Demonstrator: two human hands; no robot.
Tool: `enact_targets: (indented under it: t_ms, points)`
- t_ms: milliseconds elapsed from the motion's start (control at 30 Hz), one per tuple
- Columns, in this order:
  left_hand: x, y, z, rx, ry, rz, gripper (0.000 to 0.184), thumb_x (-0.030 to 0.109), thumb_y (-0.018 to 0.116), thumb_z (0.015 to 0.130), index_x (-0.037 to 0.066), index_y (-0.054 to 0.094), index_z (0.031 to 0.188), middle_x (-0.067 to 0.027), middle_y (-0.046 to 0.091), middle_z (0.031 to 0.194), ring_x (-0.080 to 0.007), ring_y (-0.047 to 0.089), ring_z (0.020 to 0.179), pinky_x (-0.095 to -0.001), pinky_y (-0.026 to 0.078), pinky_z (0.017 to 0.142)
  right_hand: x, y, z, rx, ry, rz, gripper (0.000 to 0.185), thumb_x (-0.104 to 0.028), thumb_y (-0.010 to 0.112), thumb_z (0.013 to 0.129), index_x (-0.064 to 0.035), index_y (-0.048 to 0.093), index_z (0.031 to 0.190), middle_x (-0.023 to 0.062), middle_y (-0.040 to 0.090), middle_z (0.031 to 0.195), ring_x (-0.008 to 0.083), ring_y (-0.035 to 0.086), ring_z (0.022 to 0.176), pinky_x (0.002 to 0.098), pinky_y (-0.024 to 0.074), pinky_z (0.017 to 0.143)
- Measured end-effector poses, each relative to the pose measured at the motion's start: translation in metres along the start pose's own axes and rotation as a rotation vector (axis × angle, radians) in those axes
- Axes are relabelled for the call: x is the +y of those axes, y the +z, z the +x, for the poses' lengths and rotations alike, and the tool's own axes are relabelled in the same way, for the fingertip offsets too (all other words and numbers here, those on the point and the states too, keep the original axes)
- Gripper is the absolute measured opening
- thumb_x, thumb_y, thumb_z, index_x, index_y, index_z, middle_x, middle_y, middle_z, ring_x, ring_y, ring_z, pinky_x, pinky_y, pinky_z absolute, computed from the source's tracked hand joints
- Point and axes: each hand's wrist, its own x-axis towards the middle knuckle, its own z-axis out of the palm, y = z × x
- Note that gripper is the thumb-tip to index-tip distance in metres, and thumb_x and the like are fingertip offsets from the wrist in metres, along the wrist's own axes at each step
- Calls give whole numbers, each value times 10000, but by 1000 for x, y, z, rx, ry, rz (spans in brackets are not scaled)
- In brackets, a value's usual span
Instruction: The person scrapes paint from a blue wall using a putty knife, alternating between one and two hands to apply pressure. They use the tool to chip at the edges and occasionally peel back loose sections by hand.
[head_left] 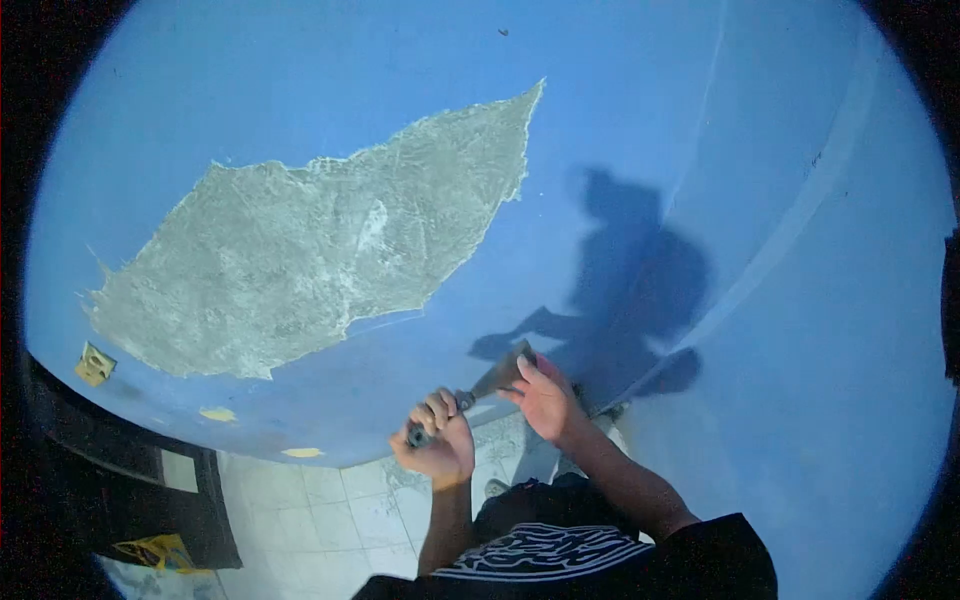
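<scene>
My left hand [440, 440] is wrapped round the dark handle of a scraper [498, 375], whose flat metal blade points up and to the right. At the blade's end, my right hand [545, 400] has its thumb and fingers against the metal, pinching it near the tip. Both hands are low in front of my body, apart from the wall. Ahead, a large rough grey patch [300, 250] of bare plaster shows in the blue wall [400, 60], with ragged, peeling paint along its edges.
An electrical wall box [95, 364] is at the lower left of the wall, near small yellowish bare spots [217, 414]. White floor tiles [330, 520] lie below. Dark furniture [130, 470] stands at left, with a yellow item [158, 552] by it. My shadow falls near the wall corner.
</scene>
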Motion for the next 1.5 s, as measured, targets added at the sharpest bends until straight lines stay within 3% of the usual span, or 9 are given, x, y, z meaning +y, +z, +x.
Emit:
enact_targets:
  t_ms: [67,167,267,400,533,667,800,1200,1500]
  points:
    - [11,-8,-13,112,-56,-77,384,375,451,828,47,534,647,-132,558,750,-243,461,717,-415,382,760,5,9,1,367,25,-194,182,-249,562,988,-99,601,1083,38,635,1030,164,597,904,369,460,814]
    - [35,-4,-21,162,-503,216,464,201,475,840,-33,553,1234,-243,597,1175,-300,618,912,-397,521,644,4,-6,19,119,-184,-442,171,-246,582,975,-81,596,1018,12,615,913,141,570,817,319,438,734]
    - [56,7,-3,-84,-789,644,414,51,451,876,-39,516,1274,-200,625,1111,-224,613,736,-289,481,557,-18,25,34,56,-173,-725,150,-213,602,954,-79,604,1020,4,613,876,141,565,786,304,437,718]
    - [65,39,33,-334,-557,1146,393,32,492,941,-18,534,1328,-82,674,919,-148,548,595,-241,407,533,-49,58,50,-72,-289,-960,178,-181,616,935,-50,601,1055,40,630,906,159,594,808,302,456,746]
    - [71,81,78,-535,-169,1406,363,41,530,928,-15,575,1284,-117,649,801,-217,556,566,-300,430,549,-55,66,54,348,-1173,-1536,345,-206,679,880,-50,569,1168,151,593,1186,268,578,1113,376,464,883]
    - [65,134,107,-705,348,1593,349,-4,582,854,-19,624,1200,-182,576,695,-313,574,571,-355,447,567,-77,113,52,-316,-1734,-1766,444,-341,647,872,-45,577,1195,151,537,1301,323,495,1256,485,375,1041]
    - [63,172,113,-695,449,1675,301,-33,591,807,-31,659,1100,-174,559,654,-323,566,555,-384,442,562,-119,171,99,-577,-1934,-1518,301,-305,578,886,-24,642,972,137,647,1027,328,622,932,428,477,833]
    - [45,206,121,-716,600,1832,37,-42,602,816,-56,634,831,-198,559,636,-258,519,476,-311,399,502,-139,188,144,-548,-1778,-1294,341,-281,556,836,-62,482,585,86,469,583,285,459,518,369,334,507]
    - [38,234,116,-534,465,2043,105,-69,595,786,-13,653,853,-166,540,600,-270,516,462,-320,377,471,-142,179,158,-646,-1831,-1318,687,-657,388,927,-71,411,569,40,393,543,218,462,490,338,357,475]
